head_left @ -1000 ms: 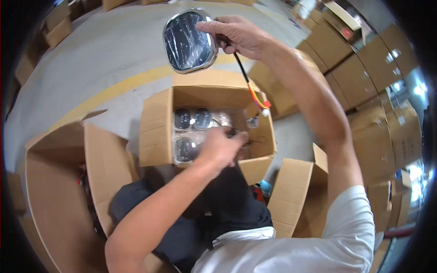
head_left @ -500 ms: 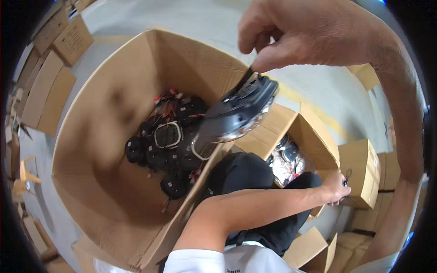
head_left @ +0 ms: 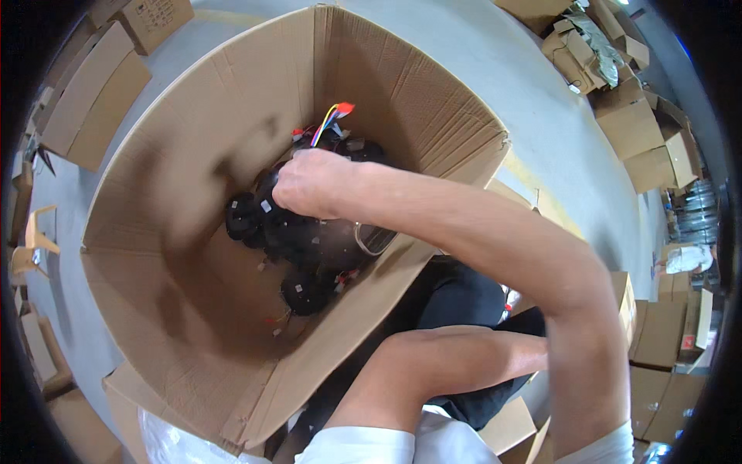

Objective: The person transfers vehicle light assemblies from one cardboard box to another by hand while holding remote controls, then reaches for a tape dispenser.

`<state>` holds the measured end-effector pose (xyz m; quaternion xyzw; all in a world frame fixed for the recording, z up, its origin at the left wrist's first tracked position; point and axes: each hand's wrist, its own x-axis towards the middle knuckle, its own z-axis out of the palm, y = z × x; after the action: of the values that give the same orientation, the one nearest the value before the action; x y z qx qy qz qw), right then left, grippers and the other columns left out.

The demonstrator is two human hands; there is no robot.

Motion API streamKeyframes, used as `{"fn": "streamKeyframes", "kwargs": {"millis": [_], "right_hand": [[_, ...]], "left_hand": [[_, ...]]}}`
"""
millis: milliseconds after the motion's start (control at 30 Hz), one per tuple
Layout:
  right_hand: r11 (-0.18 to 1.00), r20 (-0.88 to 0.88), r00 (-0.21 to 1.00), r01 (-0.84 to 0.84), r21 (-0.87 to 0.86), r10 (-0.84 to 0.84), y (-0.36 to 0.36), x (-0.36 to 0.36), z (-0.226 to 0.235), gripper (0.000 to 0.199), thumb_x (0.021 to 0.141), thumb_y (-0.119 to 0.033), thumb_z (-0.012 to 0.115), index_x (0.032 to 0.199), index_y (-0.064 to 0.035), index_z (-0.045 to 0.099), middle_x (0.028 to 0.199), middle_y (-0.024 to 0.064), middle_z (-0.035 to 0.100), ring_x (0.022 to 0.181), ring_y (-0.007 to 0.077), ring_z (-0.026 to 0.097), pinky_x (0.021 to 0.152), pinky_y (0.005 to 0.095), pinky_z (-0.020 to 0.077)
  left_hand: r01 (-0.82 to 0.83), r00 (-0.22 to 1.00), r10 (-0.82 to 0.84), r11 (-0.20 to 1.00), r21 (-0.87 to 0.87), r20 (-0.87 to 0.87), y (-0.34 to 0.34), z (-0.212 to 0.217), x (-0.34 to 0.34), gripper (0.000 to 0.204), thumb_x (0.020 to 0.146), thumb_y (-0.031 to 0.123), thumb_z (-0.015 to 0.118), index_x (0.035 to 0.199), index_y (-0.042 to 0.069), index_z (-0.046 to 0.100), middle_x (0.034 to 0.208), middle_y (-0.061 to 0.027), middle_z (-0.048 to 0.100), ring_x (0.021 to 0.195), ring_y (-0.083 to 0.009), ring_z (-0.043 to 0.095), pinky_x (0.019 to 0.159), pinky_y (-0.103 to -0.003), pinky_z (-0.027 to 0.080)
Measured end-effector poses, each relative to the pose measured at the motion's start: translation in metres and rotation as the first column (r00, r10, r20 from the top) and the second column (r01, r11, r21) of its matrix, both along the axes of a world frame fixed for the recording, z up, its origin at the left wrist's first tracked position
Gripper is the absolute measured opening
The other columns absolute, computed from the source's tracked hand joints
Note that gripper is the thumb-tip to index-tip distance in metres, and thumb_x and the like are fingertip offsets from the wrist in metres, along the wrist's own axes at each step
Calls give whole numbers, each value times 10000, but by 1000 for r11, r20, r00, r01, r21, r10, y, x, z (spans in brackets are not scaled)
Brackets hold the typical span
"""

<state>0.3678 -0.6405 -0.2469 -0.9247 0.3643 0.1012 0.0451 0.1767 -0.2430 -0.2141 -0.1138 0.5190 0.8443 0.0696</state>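
My right hand (head_left: 315,184) is down inside a large cardboard box (head_left: 209,85), its fingers closed. A bundle of coloured wires with a red connector (head_left: 331,124) sticks up out of the fist. Under and around the hand is a pile of round black units (head_left: 290,232) with small white labels and wires; the hand covers whatever hangs from the bundle. One unit nearer me has a pale ring (head_left: 373,238) on it. My left forearm (head_left: 479,352) reaches right across my lap. Behind my right arm, the left hand is hidden.
The box's tall near wall (head_left: 348,321) stands between my legs and the pile. Clear plastic wrapping (head_left: 182,441) lies at the lower left. Cardboard boxes (head_left: 657,332) are stacked at the right, more boxes (head_left: 97,97) at the left. A small wooden stool (head_left: 35,240) stands far left.
My right hand has swung from the upper right, where it held up a black unit, left and down into the large box. My left hand has passed out of sight behind the right arm.
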Motion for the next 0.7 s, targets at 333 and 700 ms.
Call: {"fn": "streamKeyframes", "kwargs": {"millis": [333,700], "right_hand": [[994,159,982,104,-27,-98,23,-76,-6,143,920,-125,770,1023,-81,858,1092,177,853,1088,371,826,906,501,664],[592,608,449,805,43,-655,312,-405,128,307,1023,-267,724,1203,-53,850,1075,178,852,942,306,785,893,463,617]], "left_hand": [[-3,1000,2,995,101,8,-15,-25,-10,267,1055,211,754,1070,-55,745,848,-120,776,631,-185,729,501,-342,579],[86,993,-80,994,-75,83,-79,36,-26,322,1051,310,841,1129,24,715,904,-98,782,641,-101,690,452,-242,492]]}}
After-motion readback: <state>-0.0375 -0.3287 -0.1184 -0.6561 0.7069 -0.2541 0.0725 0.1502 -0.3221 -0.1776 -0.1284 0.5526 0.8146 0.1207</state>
